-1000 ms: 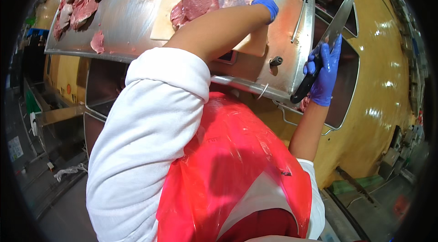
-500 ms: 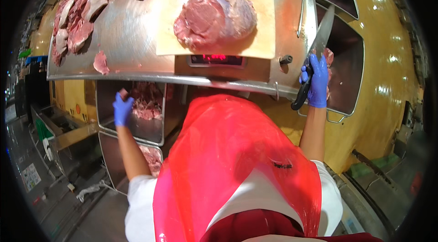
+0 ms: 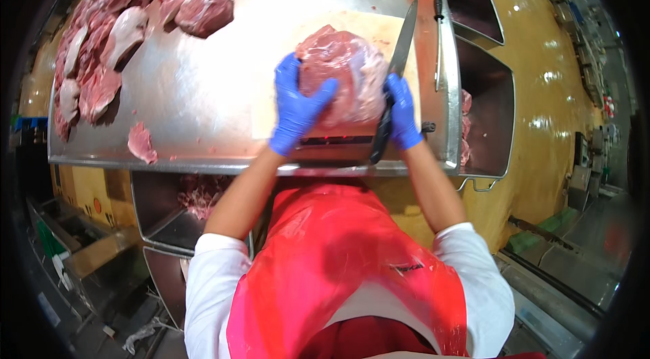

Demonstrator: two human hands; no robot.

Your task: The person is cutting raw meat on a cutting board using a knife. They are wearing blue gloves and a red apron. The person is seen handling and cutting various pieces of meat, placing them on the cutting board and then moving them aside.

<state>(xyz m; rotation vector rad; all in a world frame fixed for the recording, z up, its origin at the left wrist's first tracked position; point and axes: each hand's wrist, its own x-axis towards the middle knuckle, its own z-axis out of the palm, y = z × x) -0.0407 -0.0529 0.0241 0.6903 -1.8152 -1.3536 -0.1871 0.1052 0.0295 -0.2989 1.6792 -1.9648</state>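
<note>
A large round cut of raw meat (image 3: 345, 81), red with a pale membrane on its right side, rests on a cream cutting board (image 3: 266, 125). My blue-gloved left hand (image 3: 298, 105) cups its left side, thumb across the front and fingers round the edge. At the meat's right side is my gloved right hand (image 3: 403, 112), closed around the black handle of a long knife (image 3: 405, 37). The blade points away from me and stands clear of the top of the meat. Just below the board, a scale's red-lit display (image 3: 338, 141) is partly covered.
On the steel table (image 3: 203, 81), several meat pieces (image 3: 95, 54) are piled far left, with a small scrap (image 3: 142, 142) nearer. A sharpening steel (image 3: 438, 40) lies at the right edge. Metal bins with meat stand at the right (image 3: 491, 115) and below the table's left front (image 3: 159, 200).
My left hand has come from over the left bin, where it held a small piece, onto the large cut. My right hand has brought the knife leftward from the right bin to the meat's side.
</note>
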